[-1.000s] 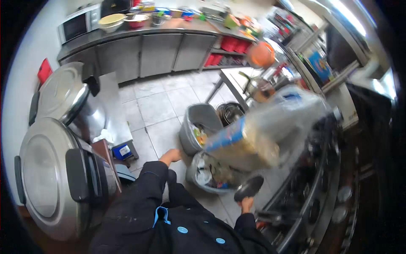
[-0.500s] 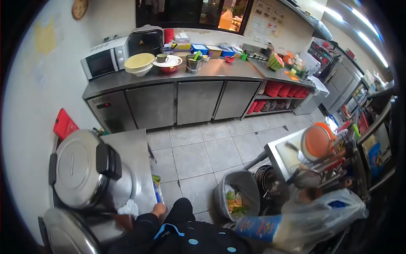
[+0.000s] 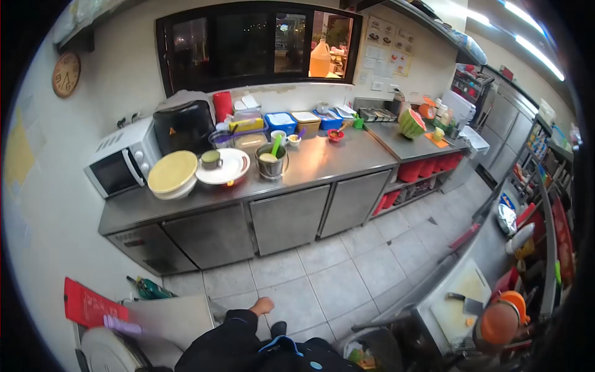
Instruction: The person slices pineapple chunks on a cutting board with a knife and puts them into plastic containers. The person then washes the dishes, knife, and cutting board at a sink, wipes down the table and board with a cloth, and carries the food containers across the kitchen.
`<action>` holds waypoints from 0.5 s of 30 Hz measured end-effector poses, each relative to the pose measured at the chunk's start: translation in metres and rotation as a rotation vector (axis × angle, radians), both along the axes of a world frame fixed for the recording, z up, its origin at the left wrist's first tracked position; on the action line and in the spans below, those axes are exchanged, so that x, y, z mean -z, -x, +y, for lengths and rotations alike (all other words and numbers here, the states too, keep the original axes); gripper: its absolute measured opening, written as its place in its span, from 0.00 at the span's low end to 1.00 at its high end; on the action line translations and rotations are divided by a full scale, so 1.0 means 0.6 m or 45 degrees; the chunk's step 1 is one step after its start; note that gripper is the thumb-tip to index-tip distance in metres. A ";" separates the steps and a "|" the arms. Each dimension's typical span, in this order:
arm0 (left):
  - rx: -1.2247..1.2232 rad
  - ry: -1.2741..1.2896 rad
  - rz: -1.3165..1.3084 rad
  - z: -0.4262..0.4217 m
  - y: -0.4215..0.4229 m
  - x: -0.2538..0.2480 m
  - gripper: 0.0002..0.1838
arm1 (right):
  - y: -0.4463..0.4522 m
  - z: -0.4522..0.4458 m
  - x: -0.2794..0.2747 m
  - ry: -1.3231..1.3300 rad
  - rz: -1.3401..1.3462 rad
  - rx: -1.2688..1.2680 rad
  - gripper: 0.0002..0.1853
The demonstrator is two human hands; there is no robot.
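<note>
My left hand (image 3: 262, 305) hangs low in front of me at the end of a black sleeve, over the tiled floor (image 3: 288, 301). Its fingers look curled, and nothing shows in them. To its left stands a steel table (image 3: 170, 319) with a large lidded metal pot (image 3: 111, 352) at the near end. My right hand is out of view. Below and to the right, a grey bin (image 3: 387, 347) holds food scraps.
Ahead runs a steel counter (image 3: 347, 162) with a microwave (image 3: 124, 158), a yellow-lidded bowl (image 3: 172, 173), a white plate (image 3: 234, 167), a metal bucket (image 3: 271, 168) and a cut watermelon (image 3: 411, 124). At right, a cleaver (image 3: 466, 302) lies on a cutting board (image 3: 455, 322).
My view has lifted and moved forward, so the counter is nearer. The left hand has left the steel table's edge and swung forward. The plastic bag at lower right has gone out of view.
</note>
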State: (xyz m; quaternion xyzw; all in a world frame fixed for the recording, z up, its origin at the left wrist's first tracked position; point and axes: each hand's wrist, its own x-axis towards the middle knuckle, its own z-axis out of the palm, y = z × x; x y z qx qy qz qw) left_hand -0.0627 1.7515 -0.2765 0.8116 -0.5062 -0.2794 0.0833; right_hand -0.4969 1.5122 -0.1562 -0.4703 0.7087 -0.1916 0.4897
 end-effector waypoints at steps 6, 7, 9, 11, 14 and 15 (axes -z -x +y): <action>-0.317 0.044 0.360 -0.222 -0.103 -0.042 0.11 | -0.179 -0.105 0.008 -0.055 -0.115 0.041 0.13; -0.313 0.043 0.352 -0.245 -0.121 -0.043 0.11 | -0.199 -0.126 0.011 -0.071 -0.122 0.059 0.13; -0.141 0.168 0.344 -0.285 -0.123 -0.014 0.12 | -0.237 -0.177 0.024 -0.089 -0.145 0.073 0.13; 0.311 -0.155 0.067 -0.323 -0.154 0.042 0.12 | -0.270 -0.238 0.033 -0.104 -0.170 0.088 0.13; 0.557 -0.582 0.180 -0.378 -0.199 0.024 0.12 | -0.307 -0.340 0.043 -0.127 -0.213 0.111 0.14; 0.287 -0.579 0.359 -0.392 -0.211 0.007 0.11 | -0.320 -0.375 0.042 -0.132 -0.222 0.117 0.14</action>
